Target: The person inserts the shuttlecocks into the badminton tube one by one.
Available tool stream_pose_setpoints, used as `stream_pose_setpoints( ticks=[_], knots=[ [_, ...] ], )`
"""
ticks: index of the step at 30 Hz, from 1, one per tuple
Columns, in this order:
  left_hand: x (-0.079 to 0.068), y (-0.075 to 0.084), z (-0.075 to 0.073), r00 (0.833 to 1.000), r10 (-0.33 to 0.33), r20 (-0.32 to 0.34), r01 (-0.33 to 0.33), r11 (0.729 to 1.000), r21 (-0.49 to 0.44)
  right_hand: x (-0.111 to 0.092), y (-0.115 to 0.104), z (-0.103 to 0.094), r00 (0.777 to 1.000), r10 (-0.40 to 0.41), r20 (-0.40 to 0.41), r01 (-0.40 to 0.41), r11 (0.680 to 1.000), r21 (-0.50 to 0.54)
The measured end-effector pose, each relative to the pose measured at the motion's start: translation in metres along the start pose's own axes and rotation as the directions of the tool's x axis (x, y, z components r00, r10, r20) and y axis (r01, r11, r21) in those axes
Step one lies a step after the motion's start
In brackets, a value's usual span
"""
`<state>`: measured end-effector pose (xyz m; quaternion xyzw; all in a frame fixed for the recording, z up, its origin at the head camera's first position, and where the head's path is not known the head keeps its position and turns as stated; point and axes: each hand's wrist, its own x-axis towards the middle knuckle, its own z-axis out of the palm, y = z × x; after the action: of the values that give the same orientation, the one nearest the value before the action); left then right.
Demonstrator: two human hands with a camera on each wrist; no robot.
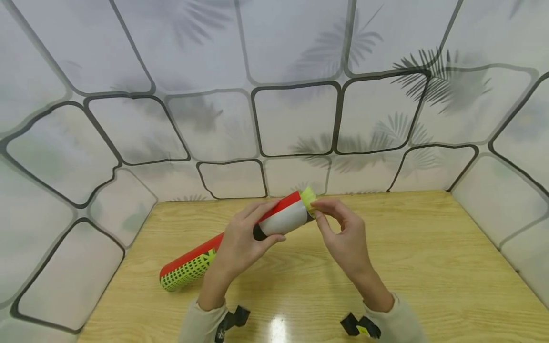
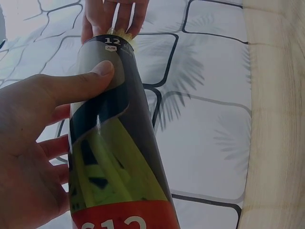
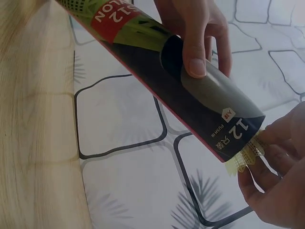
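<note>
A long shuttlecock tube (image 1: 285, 220), red, grey and black with a yellow-green net print, is held at a slant above the wooden table, its right end higher. My left hand (image 1: 240, 240) grips it around the upper part, thumb along the near side and fingers behind. From the upper end sticks the ribbed skirt of a yellow shuttlecock (image 3: 245, 160); the rest of it is hidden inside the tube. My right hand (image 1: 346, 238) pinches the skirt's edge between thumb and fingers. In the left wrist view, "12" is printed near the tube's mouth (image 2: 112, 41).
The wooden table (image 1: 411, 257) lies beneath both hands. A pale cloth with dark outlines and leaf prints (image 1: 296, 119) rises behind the table and along both sides. Small black devices (image 1: 360, 326) are worn at the wrists.
</note>
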<state>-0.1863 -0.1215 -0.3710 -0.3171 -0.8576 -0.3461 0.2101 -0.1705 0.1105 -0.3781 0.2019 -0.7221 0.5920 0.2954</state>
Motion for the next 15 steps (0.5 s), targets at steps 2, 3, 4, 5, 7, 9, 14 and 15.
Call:
stream_pose_setpoints(
  ticks=[2,3,4,5,7,9,14,15],
  knots=[
    [0.0002,0.0005,0.0003,1.0,0.0,0.005,0.0,1.0,0.001,-0.0004,0.0,0.0008,1.0,0.006,0.007,-0.006,1.0,-0.003],
    [0.0002,0.0005,0.0005,1.0,-0.001,0.006,0.001,1.0,0.003,-0.0007,0.0002,0.0011,1.0,0.009,0.009,-0.009,1.0,-0.002],
    [0.0001,0.0006,0.0007,1.0,-0.001,0.007,0.001,1.0,0.005,-0.0007,0.0002,0.0013,1.0,0.012,0.011,-0.012,1.0,-0.001],
    [0.0001,0.0006,0.0009,1.0,-0.003,0.007,0.003,1.0,0.009,-0.0008,0.0003,0.0015,1.0,0.016,0.013,-0.016,1.0,0.001],
    [-0.0001,0.0006,0.0012,1.0,-0.006,0.008,0.006,1.0,0.016,-0.0008,0.0003,0.0017,0.999,0.024,0.029,-0.024,1.0,0.004],
    [-0.0003,0.0008,0.0013,1.0,-0.009,0.008,0.008,1.0,0.021,-0.0008,0.0003,0.0018,0.998,0.031,0.054,-0.032,0.999,0.009],
    [-0.0006,0.002,0.002,1.0,-0.011,0.012,0.011,1.0,0.03,-0.0018,0.0014,0.0004,0.99,0.065,0.124,-0.072,0.996,0.055],
    [-0.0006,0.0023,0.0022,1.0,-0.011,0.011,0.011,0.999,0.03,-0.002,0.0022,-0.0001,0.988,0.07,0.138,-0.08,0.994,0.07]
  ],
)
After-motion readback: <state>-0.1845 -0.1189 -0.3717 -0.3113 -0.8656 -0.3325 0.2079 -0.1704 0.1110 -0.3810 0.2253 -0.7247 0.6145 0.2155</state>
